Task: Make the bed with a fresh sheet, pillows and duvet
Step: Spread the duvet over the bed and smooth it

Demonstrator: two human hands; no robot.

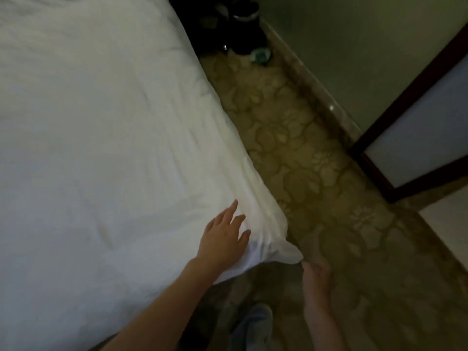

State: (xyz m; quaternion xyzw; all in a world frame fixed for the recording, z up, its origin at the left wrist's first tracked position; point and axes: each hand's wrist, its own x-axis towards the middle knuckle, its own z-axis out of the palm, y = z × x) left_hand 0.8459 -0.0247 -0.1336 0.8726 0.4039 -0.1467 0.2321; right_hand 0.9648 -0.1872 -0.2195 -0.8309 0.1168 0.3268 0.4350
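A white duvet (101,138) covers the bed across the left and middle of the head view, with soft creases running toward its near right corner (276,239). My left hand (225,236) rests flat on the duvet just inside that corner, fingers straight and spread. My right hand (315,274) is below and to the right of the corner, over the carpet, and pinches the tip of the duvet corner between thumb and fingers. No pillows are in view.
Patterned beige carpet (316,173) runs along the bed's right side. A dark-framed door or panel (410,138) stands at the right by a green wall. Dark objects (243,26) and a small teal item (262,54) sit on the floor at the far end. My shoe (255,323) is below.
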